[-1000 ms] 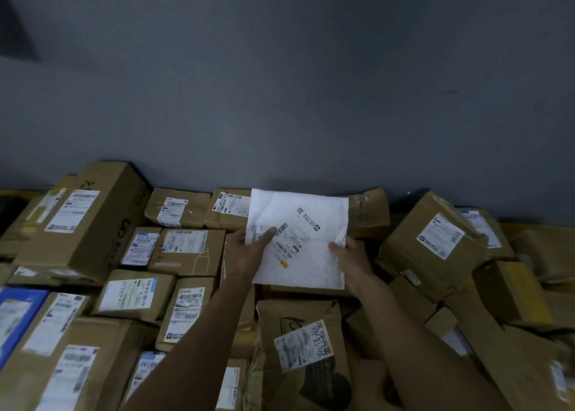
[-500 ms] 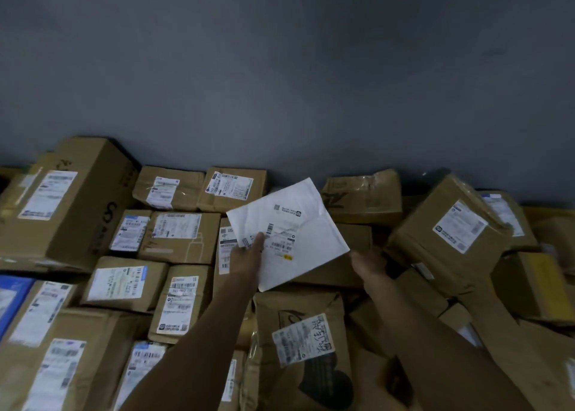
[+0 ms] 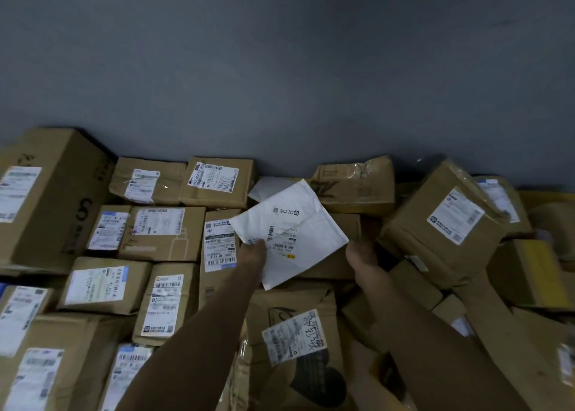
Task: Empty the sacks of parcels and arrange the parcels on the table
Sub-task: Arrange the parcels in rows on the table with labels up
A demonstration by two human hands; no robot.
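My left hand [image 3: 253,252] pinches a flat white padded mailer [image 3: 298,224] by its lower left edge, thumb on top, and holds it tilted like a diamond above the pile. The mailer's label faces up. My right hand [image 3: 362,253] is just off the mailer's right corner, apart from it, its fingers pointing down at the brown boxes and holding nothing. Under the mailer lies a brown box [image 3: 339,224]. Labelled brown parcels [image 3: 161,233] cover the table in rows on the left.
A large carton [image 3: 46,193] stands at the far left and a tilted box [image 3: 441,224] at the right. A brown paper bag parcel [image 3: 295,336] lies between my forearms. A second white mailer [image 3: 267,186] peeks out behind. A grey wall rises behind the pile.
My right hand has let go of the white mailer and dropped to its right. My left hand alone has turned the mailer from square to diagonal.
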